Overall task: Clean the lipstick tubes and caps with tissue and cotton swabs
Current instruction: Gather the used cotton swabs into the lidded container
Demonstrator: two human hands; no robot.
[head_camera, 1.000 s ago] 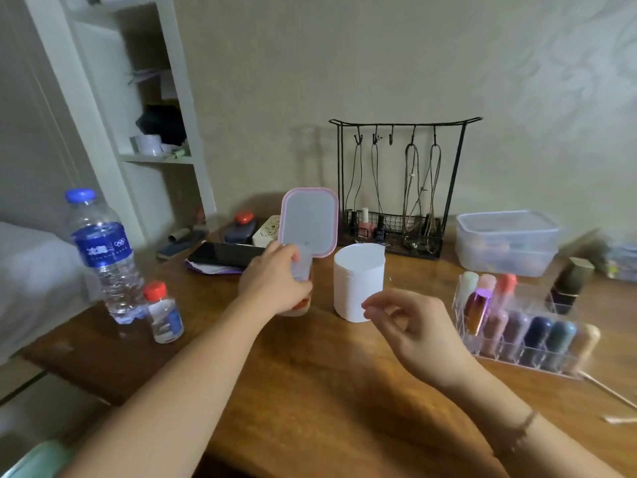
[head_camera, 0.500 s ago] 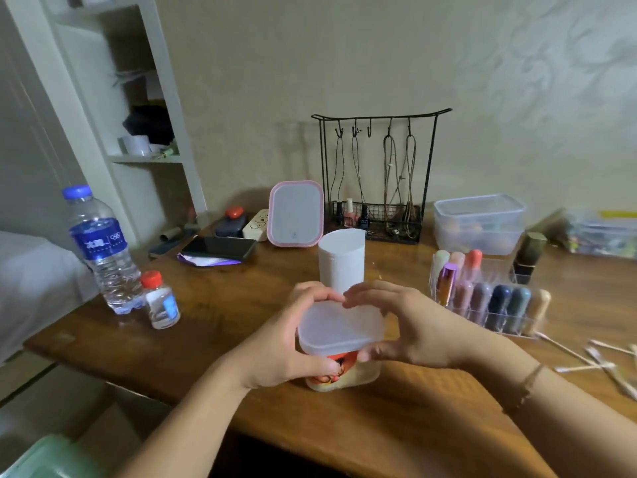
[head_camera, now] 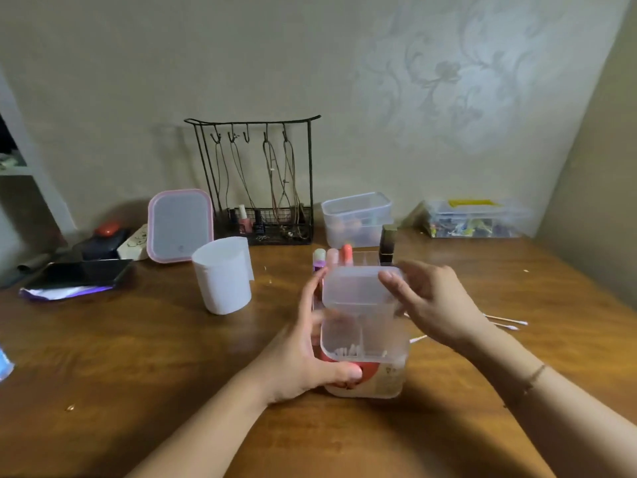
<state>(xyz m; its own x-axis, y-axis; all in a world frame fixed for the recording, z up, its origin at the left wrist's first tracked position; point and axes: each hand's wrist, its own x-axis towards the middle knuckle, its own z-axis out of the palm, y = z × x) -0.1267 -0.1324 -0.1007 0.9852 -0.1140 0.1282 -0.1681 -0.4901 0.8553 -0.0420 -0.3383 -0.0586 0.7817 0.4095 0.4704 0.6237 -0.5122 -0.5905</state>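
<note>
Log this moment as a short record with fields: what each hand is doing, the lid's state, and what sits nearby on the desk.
left hand: grips the cotton swab box from its left side
right hand: holds the lid
lid state: flipped up, swabs visible inside
tissue roll: upright, left of the box
loose swabs: lying on the desk, to the right
lipstick organizer: behind the box

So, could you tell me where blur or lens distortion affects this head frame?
Head view: wide-angle bending tilts the right wall edge; the right hand and the box lid are slightly motion-smeared; the tissue roll and jewellery rack stay fairly sharp; lighting is dim.
</note>
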